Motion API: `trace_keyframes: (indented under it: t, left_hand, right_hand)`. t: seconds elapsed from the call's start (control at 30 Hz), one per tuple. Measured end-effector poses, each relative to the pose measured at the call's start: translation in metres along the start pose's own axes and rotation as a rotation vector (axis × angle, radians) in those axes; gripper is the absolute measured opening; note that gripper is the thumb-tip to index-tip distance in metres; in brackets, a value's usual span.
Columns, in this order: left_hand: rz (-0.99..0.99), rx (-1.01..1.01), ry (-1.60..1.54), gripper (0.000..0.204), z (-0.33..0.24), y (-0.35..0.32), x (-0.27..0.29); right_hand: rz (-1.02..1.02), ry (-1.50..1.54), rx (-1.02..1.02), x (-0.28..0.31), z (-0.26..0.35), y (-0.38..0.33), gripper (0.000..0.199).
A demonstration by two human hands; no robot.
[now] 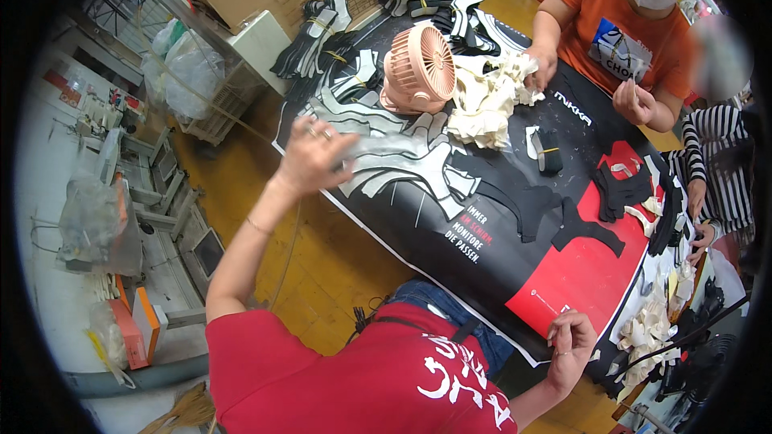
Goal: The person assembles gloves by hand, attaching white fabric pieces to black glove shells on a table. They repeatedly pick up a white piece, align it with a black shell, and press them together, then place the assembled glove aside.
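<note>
Over the left side of the table my left hand (316,154) is closed and blurred by motion. A grey cut fabric piece (390,145), smeared too, runs out from its fingers above a spread of grey and white curved fabric pieces (430,177). My right hand (572,344) is at the table's near right edge with its fingers curled together. Whatever it may hold is too small to make out. Black fabric pieces (587,229) lie on the table between my hands, beyond the right one.
A pink fan (416,71) stands mid-table beside a heap of cream fabric strips (492,100). Bundled dark pieces (315,36) lie at the far left, a small tied black bundle (548,150) farther right. A masked co-worker (623,24) in orange works across the table; another person's striped sleeves (720,145) show at right.
</note>
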State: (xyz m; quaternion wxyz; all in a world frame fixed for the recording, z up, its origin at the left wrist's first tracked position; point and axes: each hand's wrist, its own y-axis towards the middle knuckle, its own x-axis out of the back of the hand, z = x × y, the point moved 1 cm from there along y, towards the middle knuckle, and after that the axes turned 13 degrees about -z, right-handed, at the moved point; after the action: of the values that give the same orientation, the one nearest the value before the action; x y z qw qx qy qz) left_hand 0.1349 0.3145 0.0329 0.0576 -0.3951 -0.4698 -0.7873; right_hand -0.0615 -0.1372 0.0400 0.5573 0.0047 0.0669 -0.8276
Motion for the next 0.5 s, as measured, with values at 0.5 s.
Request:
trace_keyframes:
  t: [0.5]
  left_hand:
    - [0.423,0.242,-0.056,0.064,0.075,0.011,-0.086]
  right_hand:
    - [-0.118,-0.119,-0.168,0.000,-0.007,-0.012,0.009]
